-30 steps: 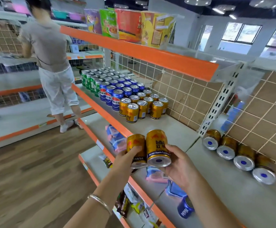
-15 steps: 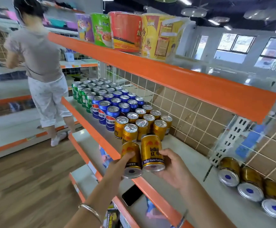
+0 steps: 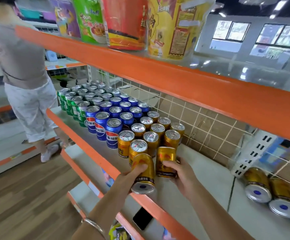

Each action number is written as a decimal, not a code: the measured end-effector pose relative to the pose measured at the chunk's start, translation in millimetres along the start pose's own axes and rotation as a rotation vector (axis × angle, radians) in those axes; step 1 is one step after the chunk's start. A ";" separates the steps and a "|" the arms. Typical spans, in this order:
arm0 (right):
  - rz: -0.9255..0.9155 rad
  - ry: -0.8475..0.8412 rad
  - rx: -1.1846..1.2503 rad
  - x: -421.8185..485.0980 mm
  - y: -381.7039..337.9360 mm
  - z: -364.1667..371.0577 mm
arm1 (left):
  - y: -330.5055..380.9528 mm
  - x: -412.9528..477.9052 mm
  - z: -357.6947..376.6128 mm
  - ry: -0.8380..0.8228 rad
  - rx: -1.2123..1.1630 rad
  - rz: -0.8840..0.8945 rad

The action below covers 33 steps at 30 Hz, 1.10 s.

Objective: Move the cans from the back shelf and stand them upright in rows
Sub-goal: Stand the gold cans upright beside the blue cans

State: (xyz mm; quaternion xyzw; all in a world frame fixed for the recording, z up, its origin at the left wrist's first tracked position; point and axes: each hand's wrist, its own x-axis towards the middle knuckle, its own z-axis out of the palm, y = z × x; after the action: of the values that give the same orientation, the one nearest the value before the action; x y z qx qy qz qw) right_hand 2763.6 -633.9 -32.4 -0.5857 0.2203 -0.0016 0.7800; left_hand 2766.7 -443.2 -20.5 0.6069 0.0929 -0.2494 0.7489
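My left hand (image 3: 132,175) grips a gold can (image 3: 143,172) tilted toward me, its base showing, over the shelf's orange front edge (image 3: 95,153). My right hand (image 3: 180,174) holds a second gold can (image 3: 166,161) nearly upright, right beside the standing gold cans (image 3: 151,137). Rows of upright blue cans (image 3: 113,118) and green cans (image 3: 75,104) continue to the left. At the right, gold cans lying on their sides (image 3: 268,191) rest against the back grid, bases toward me.
A person (image 3: 23,70) in white trousers stands in the aisle at left. Big snack tubs (image 3: 128,23) line the shelf above. A black phone (image 3: 142,218) lies on the lower shelf below my arms. Grey shelf surface (image 3: 210,177) shows between the standing and lying cans.
Both hands carried their cans left and forward to the standing gold cans. The right can has turned nearly upright beside the row; the left can is still tilted.
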 end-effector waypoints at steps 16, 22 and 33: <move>-0.336 0.344 -0.681 45.0 37.0 -1.1 | 13.7 25.7 -35.3 -0.244 0.419 0.123; -0.227 0.435 -0.779 38.0 31.7 11.6 | 7.8 38.3 -35.1 -0.338 0.431 0.175; -0.118 -0.064 -0.361 -36.4 20.5 18.4 | -2.5 58.2 -6.4 -0.365 0.410 0.372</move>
State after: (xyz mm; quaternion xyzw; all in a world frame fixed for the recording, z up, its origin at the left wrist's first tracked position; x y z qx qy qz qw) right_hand 2731.8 -601.2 -34.7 -0.7276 0.1574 0.0110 0.6676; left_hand 2816.4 -452.6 -49.9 0.6968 -0.2075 -0.2264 0.6482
